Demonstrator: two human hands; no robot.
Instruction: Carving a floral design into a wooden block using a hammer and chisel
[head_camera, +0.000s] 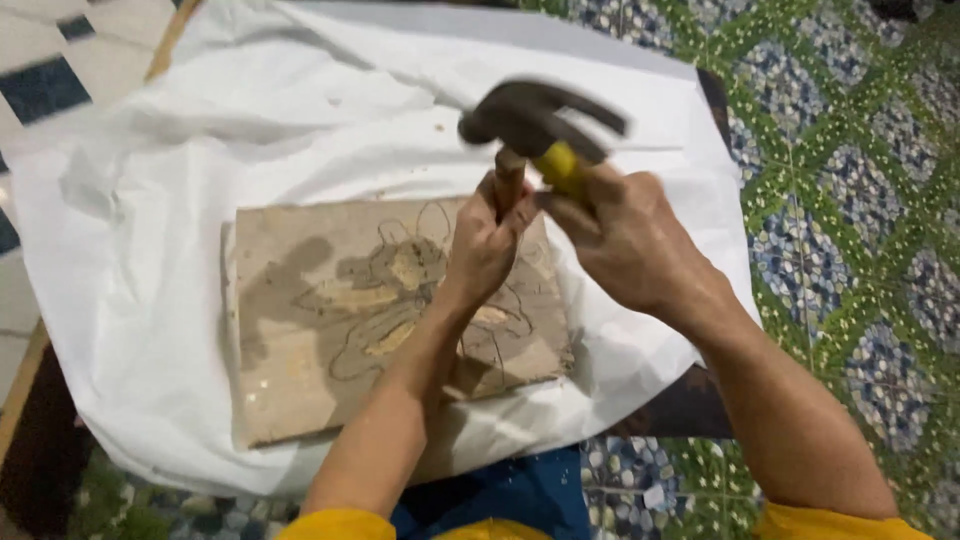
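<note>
— While the left hand (487, 243) sits at the centre of the frame, what is it clenched around?

— A brown wooden-handled chisel (509, 178), held upright; only its top shows above the fist, and its tip is hidden behind the hand.

— And the right hand (625, 238)?

— Just right of centre, wrapped tight on the yellow grip of a claw hammer (540, 122). The dark head is blurred and sits directly above the chisel's top; whether they touch, I cannot tell.

— Where is the piece under them?

— A flat wooden board (300, 350), centre-left, with an outlined figure partly carved into pale patches. It lies on a white cloth (150, 230) spread over a table, with green patterned floor tiles (850, 200) filling the right side.
</note>
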